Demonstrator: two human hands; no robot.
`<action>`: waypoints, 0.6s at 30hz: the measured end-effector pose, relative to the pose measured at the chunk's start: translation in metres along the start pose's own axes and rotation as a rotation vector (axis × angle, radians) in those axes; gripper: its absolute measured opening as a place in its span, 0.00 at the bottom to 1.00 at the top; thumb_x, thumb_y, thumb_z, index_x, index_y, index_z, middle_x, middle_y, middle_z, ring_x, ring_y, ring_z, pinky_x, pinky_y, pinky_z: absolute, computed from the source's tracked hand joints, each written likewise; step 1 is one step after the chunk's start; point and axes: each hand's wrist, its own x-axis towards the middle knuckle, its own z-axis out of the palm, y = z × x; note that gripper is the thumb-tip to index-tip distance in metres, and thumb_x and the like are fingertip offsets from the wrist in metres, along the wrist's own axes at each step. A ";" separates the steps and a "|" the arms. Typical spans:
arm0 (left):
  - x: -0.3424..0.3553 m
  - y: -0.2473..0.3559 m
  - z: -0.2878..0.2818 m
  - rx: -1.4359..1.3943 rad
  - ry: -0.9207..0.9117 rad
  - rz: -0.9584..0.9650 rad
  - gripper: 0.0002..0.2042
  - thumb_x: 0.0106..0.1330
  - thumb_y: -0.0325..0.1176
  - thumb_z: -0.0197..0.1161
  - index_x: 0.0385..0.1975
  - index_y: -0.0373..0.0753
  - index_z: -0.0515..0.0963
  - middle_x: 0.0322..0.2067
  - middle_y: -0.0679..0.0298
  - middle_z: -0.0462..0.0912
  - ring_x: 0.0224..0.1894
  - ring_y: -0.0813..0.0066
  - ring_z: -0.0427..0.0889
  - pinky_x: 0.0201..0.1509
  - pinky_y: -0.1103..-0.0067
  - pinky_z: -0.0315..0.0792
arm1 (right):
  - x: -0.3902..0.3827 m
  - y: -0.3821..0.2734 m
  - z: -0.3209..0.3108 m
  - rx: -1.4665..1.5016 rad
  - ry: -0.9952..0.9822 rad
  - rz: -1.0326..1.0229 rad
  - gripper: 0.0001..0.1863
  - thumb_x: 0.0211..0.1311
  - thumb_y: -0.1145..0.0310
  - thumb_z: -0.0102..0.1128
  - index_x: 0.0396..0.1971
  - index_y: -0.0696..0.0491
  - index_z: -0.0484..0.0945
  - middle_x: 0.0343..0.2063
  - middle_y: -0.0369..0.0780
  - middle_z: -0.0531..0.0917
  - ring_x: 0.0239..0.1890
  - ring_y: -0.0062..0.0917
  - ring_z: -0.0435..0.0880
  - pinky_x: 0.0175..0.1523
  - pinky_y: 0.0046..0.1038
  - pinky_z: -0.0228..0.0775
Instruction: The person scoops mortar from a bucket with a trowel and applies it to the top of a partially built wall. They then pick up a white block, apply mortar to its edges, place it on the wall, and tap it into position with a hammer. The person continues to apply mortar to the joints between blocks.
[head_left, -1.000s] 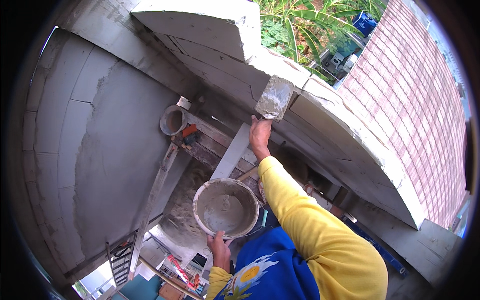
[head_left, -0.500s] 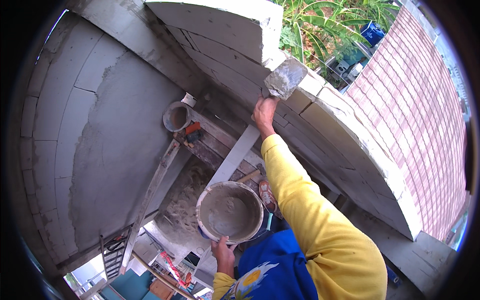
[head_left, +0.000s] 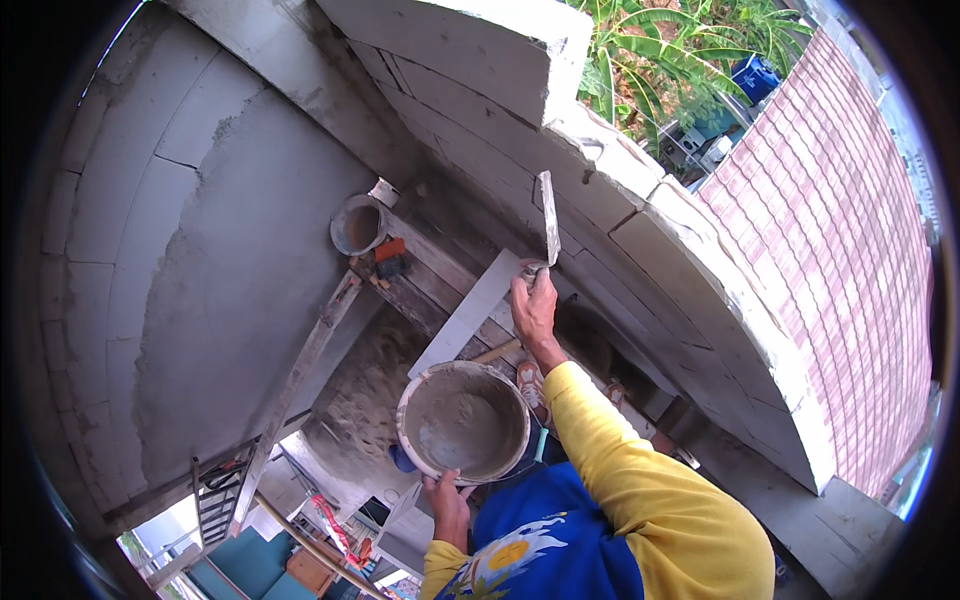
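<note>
My right hand [head_left: 536,315] is closed on the handle of a trowel, whose pale, mortar-smeared blade [head_left: 550,218] is seen nearly edge-on beside the face of the block wall [head_left: 470,135]. Below it, my left hand [head_left: 447,505] grips the near rim of a round bucket [head_left: 460,420] of wet grey mortar. A long white block [head_left: 450,330] lies on wooden planks [head_left: 425,275] beyond the bucket, with a wooden handle [head_left: 495,353] beside it.
A smaller bucket [head_left: 358,225], orange tool [head_left: 389,250] and wooden beam [head_left: 305,370] are at left of the planks, near a plastered wall [head_left: 230,250]. A ladder [head_left: 215,500] stands lower left. Beyond the wall are plants [head_left: 650,60] and a tiled roof [head_left: 820,260].
The trowel has come down from the wall's top edge, turning from face-on to edge-on. My right hand rose slightly, then moved lower. My left hand still holds the bucket.
</note>
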 end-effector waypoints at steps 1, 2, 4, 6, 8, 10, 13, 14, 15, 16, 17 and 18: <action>0.002 0.002 0.003 0.003 -0.002 0.001 0.35 0.60 0.20 0.63 0.71 0.44 0.65 0.62 0.53 0.73 0.62 0.48 0.79 0.53 0.42 0.86 | 0.016 -0.006 -0.007 0.116 0.050 0.025 0.15 0.68 0.68 0.58 0.47 0.62 0.79 0.29 0.46 0.82 0.31 0.33 0.83 0.41 0.35 0.75; 0.004 0.003 0.005 0.005 -0.003 0.002 0.34 0.60 0.20 0.63 0.70 0.43 0.66 0.62 0.53 0.73 0.61 0.48 0.79 0.53 0.43 0.86 | 0.034 -0.012 -0.018 0.223 0.029 0.062 0.12 0.71 0.67 0.57 0.47 0.59 0.78 0.26 0.40 0.79 0.26 0.27 0.79 0.35 0.32 0.73; -0.003 0.012 0.017 0.037 -0.036 0.035 0.33 0.60 0.20 0.63 0.69 0.42 0.67 0.61 0.53 0.73 0.61 0.47 0.79 0.53 0.43 0.85 | 0.065 -0.041 -0.040 0.518 -0.006 0.173 0.11 0.75 0.63 0.55 0.44 0.55 0.77 0.23 0.35 0.76 0.19 0.21 0.74 0.26 0.28 0.69; -0.004 0.017 0.025 0.055 -0.047 0.054 0.32 0.60 0.19 0.63 0.68 0.41 0.68 0.61 0.52 0.73 0.61 0.47 0.79 0.54 0.43 0.85 | 0.087 -0.040 -0.058 0.882 -0.058 0.335 0.13 0.78 0.58 0.55 0.42 0.53 0.72 0.22 0.35 0.73 0.18 0.21 0.72 0.23 0.28 0.69; 0.002 0.017 0.027 0.054 -0.022 0.055 0.31 0.60 0.19 0.63 0.67 0.39 0.69 0.61 0.52 0.74 0.61 0.47 0.79 0.53 0.43 0.86 | 0.062 -0.033 -0.063 0.759 -0.087 0.421 0.13 0.78 0.57 0.55 0.44 0.53 0.70 0.23 0.35 0.74 0.18 0.21 0.72 0.23 0.28 0.68; 0.001 0.022 0.036 0.048 -0.019 0.061 0.30 0.60 0.20 0.63 0.65 0.37 0.69 0.59 0.52 0.75 0.60 0.49 0.80 0.53 0.45 0.86 | 0.018 -0.016 -0.069 0.675 -0.120 0.571 0.14 0.77 0.56 0.56 0.43 0.50 0.67 0.24 0.35 0.74 0.18 0.21 0.72 0.24 0.28 0.69; -0.005 0.028 0.051 0.038 -0.031 0.081 0.27 0.60 0.20 0.63 0.62 0.35 0.71 0.56 0.52 0.78 0.57 0.51 0.83 0.53 0.47 0.87 | -0.065 0.065 -0.078 0.225 -0.188 0.631 0.19 0.75 0.50 0.60 0.43 0.51 0.69 0.27 0.39 0.78 0.24 0.30 0.80 0.31 0.38 0.76; -0.005 0.030 0.054 0.032 -0.025 0.090 0.26 0.60 0.20 0.63 0.61 0.35 0.72 0.55 0.52 0.79 0.55 0.51 0.84 0.53 0.48 0.87 | -0.081 0.066 -0.085 0.029 -0.253 0.460 0.22 0.75 0.47 0.60 0.46 0.53 0.71 0.30 0.43 0.81 0.27 0.36 0.83 0.35 0.41 0.77; 0.000 0.030 0.057 0.030 -0.030 0.104 0.25 0.61 0.20 0.64 0.60 0.35 0.73 0.54 0.52 0.80 0.54 0.53 0.85 0.53 0.50 0.87 | -0.100 0.060 -0.097 -0.160 -0.322 0.288 0.26 0.74 0.44 0.60 0.49 0.55 0.73 0.34 0.48 0.84 0.31 0.42 0.86 0.40 0.45 0.78; 0.001 0.029 0.060 0.033 -0.021 0.108 0.24 0.61 0.20 0.64 0.59 0.35 0.74 0.52 0.53 0.81 0.52 0.54 0.86 0.53 0.51 0.88 | -0.121 0.046 -0.115 -0.343 -0.401 0.120 0.30 0.73 0.42 0.59 0.52 0.57 0.75 0.37 0.52 0.87 0.34 0.48 0.88 0.44 0.48 0.79; -0.004 0.035 0.069 0.080 -0.040 0.124 0.22 0.61 0.21 0.65 0.57 0.35 0.74 0.51 0.54 0.81 0.50 0.57 0.86 0.51 0.56 0.88 | -0.124 0.022 -0.130 -0.445 -0.567 0.229 0.35 0.72 0.38 0.58 0.54 0.59 0.78 0.43 0.58 0.87 0.47 0.57 0.87 0.53 0.53 0.75; 0.007 0.031 0.064 0.151 -0.101 0.139 0.23 0.62 0.24 0.65 0.58 0.37 0.73 0.53 0.53 0.80 0.54 0.55 0.85 0.51 0.52 0.88 | -0.120 -0.010 -0.137 -0.651 -0.740 0.254 0.32 0.74 0.40 0.56 0.52 0.59 0.78 0.41 0.58 0.88 0.46 0.57 0.87 0.52 0.53 0.76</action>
